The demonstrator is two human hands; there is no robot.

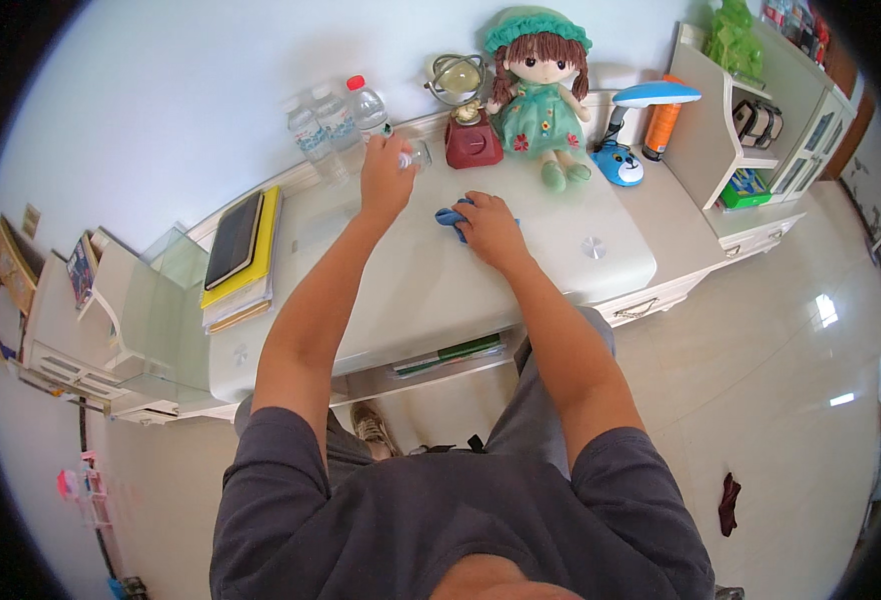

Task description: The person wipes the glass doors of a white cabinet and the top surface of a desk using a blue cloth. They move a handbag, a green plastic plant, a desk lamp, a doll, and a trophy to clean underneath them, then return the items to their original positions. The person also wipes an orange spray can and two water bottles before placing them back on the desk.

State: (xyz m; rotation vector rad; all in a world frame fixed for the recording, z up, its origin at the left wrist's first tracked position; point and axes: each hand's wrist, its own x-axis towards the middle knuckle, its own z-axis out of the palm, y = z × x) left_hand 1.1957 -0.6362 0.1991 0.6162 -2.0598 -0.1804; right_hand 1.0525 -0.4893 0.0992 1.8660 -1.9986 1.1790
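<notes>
My left hand [388, 178] reaches to the back of the white glass-topped desk [403, 285]. Its fingers are closed around a small clear container [422, 156], partly hidden and blurred, so its exact kind is unclear. Just beyond that hand stands a clear plastic bottle with a red cap [366, 101]. Two more plastic bottles [328, 116] with pale caps are to its left. Pressed on the desktop, my right hand [491, 231] grips a crumpled blue cloth [452, 217].
A dark red stand with a globe ornament [473, 142], a rag doll [544, 112] and a blue desk lamp [620, 163] line the back. Notebooks and papers [239, 247] are stacked left. A shelf unit [703, 120] rises at right. Below, books [452, 354] lie in an open compartment.
</notes>
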